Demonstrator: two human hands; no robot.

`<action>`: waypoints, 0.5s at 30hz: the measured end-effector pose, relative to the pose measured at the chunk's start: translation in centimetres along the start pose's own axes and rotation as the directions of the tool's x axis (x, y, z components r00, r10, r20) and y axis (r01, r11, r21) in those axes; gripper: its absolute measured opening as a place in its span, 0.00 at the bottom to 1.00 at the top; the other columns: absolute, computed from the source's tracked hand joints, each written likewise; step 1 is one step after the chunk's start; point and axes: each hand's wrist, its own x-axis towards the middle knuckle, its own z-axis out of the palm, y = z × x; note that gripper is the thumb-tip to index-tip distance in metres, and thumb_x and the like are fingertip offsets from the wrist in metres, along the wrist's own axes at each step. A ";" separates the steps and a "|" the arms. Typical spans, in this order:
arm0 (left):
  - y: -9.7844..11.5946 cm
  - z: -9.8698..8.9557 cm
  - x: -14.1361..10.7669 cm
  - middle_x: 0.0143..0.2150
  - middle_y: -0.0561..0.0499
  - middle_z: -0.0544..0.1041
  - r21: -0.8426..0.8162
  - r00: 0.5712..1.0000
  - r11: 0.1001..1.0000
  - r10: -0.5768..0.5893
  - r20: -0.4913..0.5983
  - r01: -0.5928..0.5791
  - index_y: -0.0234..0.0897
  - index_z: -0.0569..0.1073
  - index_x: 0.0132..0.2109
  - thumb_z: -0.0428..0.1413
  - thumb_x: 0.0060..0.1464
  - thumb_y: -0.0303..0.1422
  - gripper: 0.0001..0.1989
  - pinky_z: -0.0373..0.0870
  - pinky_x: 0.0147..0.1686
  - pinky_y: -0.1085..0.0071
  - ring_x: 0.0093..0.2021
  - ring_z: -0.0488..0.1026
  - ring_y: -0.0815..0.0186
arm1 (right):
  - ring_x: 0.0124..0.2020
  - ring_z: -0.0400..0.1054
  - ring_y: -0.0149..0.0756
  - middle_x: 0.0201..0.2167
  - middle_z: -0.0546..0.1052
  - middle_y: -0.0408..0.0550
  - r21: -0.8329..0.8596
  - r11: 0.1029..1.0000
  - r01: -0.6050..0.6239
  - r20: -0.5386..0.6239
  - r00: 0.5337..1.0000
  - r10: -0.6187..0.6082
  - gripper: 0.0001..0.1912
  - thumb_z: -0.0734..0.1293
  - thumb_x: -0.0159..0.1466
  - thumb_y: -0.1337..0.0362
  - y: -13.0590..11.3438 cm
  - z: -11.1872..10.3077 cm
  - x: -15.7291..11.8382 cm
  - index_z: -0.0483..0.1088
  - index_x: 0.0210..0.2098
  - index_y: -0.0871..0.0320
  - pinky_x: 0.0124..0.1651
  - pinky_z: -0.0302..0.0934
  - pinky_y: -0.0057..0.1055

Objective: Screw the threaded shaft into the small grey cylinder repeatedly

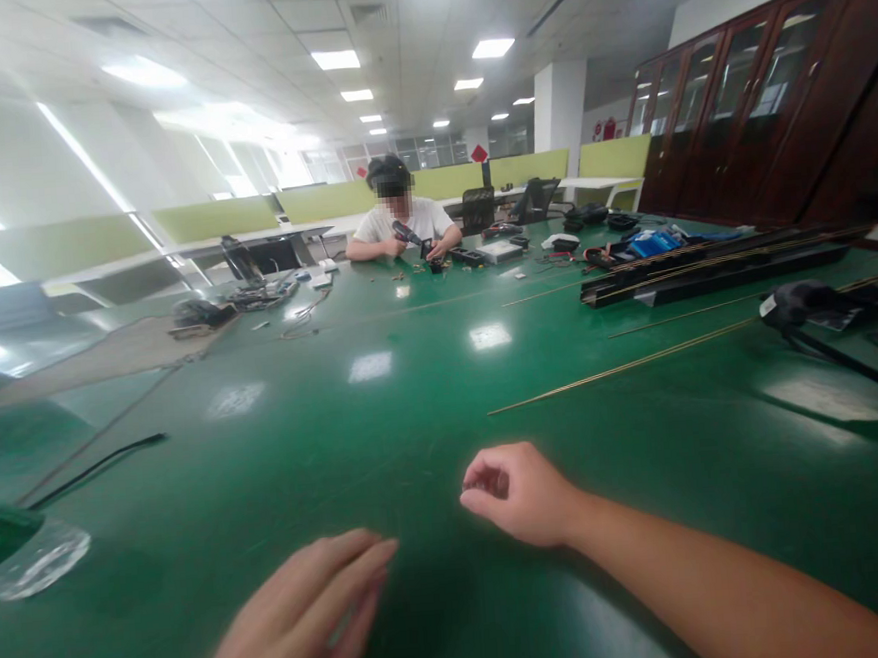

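Over the near part of the green table (pixel 417 441), my right hand (pixel 522 494) is curled with its thumb and fingertips close together. Something tiny and dark may be at its fingertips, too small to name. My left hand (pixel 301 619) is lower and to the left, slightly blurred, its fingers extended with a gap between them and nothing visible in it. The two hands are apart. Thin brass-coloured rods (pixel 564 390) lie on the table beyond my right hand.
Across the table a person (pixel 423 220) holds a dark tool (pixel 406 233). Black channels (pixel 706 275) and a black strapped item (pixel 805 303) lie right. A clear plastic item (pixel 45 562) and black cable (pixel 109 460) are left. Dark cabinets (pixel 762 116) stand at the back right.
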 end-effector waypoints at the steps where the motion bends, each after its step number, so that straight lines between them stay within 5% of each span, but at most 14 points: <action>1: 0.7 1.1 1.5 0.49 0.48 0.78 0.034 0.994 0.996 0.075 0.084 -0.078 0.48 0.73 0.56 0.57 0.60 0.32 0.17 0.78 0.46 0.66 0.45 0.78 0.59 | 0.26 0.68 0.31 0.26 0.77 0.44 0.002 1.000 0.008 0.002 1.000 -0.008 0.06 0.70 0.60 0.63 0.0 0.0 0.0 0.77 0.33 0.59 0.30 0.60 0.26; 3: 1.8 3.3 4.5 0.51 0.45 0.77 0.008 0.971 0.988 0.150 0.185 -0.154 0.43 0.70 0.58 0.54 0.61 0.29 0.19 0.77 0.48 0.63 0.48 0.76 0.58 | 0.25 0.68 0.31 0.25 0.76 0.43 0.025 0.999 0.020 0.008 1.000 -0.020 0.04 0.70 0.59 0.65 0.2 -0.1 0.0 0.76 0.31 0.60 0.29 0.59 0.25; 7: 2.7 6.2 7.6 0.41 0.47 0.77 -0.137 0.971 0.982 0.151 0.187 -0.126 0.38 0.71 0.45 0.51 0.62 0.26 0.06 0.76 0.38 0.66 0.39 0.75 0.61 | 0.24 0.66 0.31 0.23 0.75 0.43 0.093 0.995 0.029 0.035 0.999 -0.032 0.03 0.70 0.57 0.67 0.3 -0.1 0.1 0.76 0.29 0.60 0.27 0.58 0.25; 12: 2.7 6.5 7.2 0.41 0.47 0.76 -0.124 0.982 0.985 0.132 0.134 -0.116 0.38 0.70 0.50 0.48 0.62 0.24 0.12 0.74 0.36 0.69 0.38 0.75 0.63 | 0.23 0.65 0.30 0.21 0.73 0.42 0.129 0.992 0.011 0.057 0.998 -0.019 0.05 0.70 0.58 0.67 0.0 0.2 0.0 0.76 0.27 0.62 0.26 0.57 0.24; 15: 2.2 5.1 6.1 0.40 0.48 0.76 -0.078 0.984 0.991 0.114 0.135 -0.104 0.39 0.72 0.51 0.45 0.65 0.27 0.14 0.74 0.35 0.73 0.36 0.75 0.65 | 0.23 0.65 0.30 0.22 0.74 0.42 0.160 0.987 0.004 0.134 0.991 -0.025 0.06 0.72 0.57 0.64 0.1 0.3 -0.2 0.78 0.31 0.62 0.26 0.58 0.24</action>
